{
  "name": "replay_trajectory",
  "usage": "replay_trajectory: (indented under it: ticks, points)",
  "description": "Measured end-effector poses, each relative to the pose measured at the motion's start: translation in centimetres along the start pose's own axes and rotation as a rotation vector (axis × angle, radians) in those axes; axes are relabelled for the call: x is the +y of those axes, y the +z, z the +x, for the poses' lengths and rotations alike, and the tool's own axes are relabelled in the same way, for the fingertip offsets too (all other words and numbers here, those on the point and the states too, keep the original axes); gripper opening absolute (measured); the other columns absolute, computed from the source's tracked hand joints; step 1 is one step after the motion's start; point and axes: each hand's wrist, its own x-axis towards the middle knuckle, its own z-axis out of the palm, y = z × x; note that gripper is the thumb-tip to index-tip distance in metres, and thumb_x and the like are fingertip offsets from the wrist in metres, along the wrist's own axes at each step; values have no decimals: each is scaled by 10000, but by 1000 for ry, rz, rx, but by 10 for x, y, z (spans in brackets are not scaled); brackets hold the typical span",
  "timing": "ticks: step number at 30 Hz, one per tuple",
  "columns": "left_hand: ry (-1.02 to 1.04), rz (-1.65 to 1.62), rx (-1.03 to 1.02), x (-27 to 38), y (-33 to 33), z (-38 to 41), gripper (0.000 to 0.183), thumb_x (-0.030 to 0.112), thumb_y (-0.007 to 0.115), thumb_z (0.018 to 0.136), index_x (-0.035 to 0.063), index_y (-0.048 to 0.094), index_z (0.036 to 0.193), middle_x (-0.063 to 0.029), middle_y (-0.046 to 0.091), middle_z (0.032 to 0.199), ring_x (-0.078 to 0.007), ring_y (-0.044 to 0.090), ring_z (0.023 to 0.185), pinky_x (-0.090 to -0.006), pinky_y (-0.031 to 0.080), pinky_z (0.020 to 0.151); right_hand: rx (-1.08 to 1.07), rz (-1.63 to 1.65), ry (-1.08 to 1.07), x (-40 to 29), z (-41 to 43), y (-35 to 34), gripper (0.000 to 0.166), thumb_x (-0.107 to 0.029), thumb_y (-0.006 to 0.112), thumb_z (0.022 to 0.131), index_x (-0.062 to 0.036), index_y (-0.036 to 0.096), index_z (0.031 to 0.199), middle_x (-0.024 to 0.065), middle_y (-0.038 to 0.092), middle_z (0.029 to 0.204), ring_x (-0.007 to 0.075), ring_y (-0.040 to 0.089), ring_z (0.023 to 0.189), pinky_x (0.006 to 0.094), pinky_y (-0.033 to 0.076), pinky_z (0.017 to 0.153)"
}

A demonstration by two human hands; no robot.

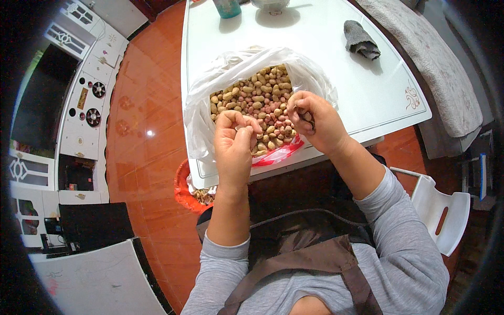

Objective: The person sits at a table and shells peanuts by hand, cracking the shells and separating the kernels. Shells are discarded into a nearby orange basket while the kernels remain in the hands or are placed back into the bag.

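A white plastic bag (199, 92), its mouth spread wide, holds many peanuts in the shell (258, 105) and reddish shelled kernels (271, 107). Above the bag's near left part is my left hand (236, 143), thumb and forefinger drawn together; a small pale bit shows between them, too small to name. My right hand (315, 120) hangs over the right side of the bag, its fingers curled around something dark and brownish that they partly hide. The hands are apart. Red-and-white plastic (281, 154) shows at the bag's near edge.
The white table (390, 98) also bears a crumpled grey cloth (360, 39), a teal cup (227, 8) and a glass bowl (271, 4). Below its left corner stands an orange-lined bin (182, 189) with peanut shells (204, 195). A white plastic stool (441, 212) is at the right, near a covered couch (437, 71).
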Motion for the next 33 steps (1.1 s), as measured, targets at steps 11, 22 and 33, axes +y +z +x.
replay_trajectory:
  ticks: [11,22,33]
  points:
    - [-140,273,-125,-22,19,2,127,-15,540,833,50,580,935,11,560,839,-61,467,653,-187,384,576,12,130,31,-3,0,-5,96,-111,472,869,-56,549,852,10,464,658,58,313,460,186,260,426]
    - [396,1238,-103,-43,28,-4,217,80,714,723,11,593,888,-153,549,882,-329,569,822,-393,467,717,61,17,-1,-5,-4,-2,126,-148,496,909,-68,540,822,-41,368,559,53,291,456,196,232,416]
    - [-216,-376,-212,-14,19,7,233,168,576,933,6,561,1100,-24,613,870,-60,553,718,-166,430,606,-93,-241,-11,-3,-10,1,177,-211,500,953,-81,567,855,-72,429,622,17,350,527,170,279,469]
